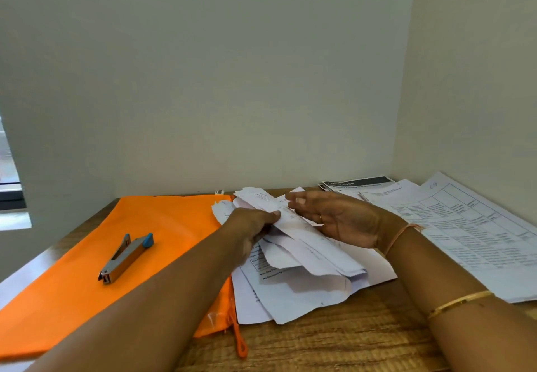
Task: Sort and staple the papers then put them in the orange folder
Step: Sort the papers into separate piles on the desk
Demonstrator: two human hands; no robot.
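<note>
From the head camera I see two hands over one messy pile of papers [293, 290] on the wooden surface [348, 345]. The left hand [252, 228] has its fingers [271, 215] curled round one long folded paper [308, 235], and the right hand [343, 220] is open, its fingers [302, 199] loose, right beside that same paper. To the left lies one orange folder [87, 270], flat and touching the pile, with one stapler [126, 257] on top, and one more spread of printed sheets [465, 232] lies at the right by the wall.
</note>
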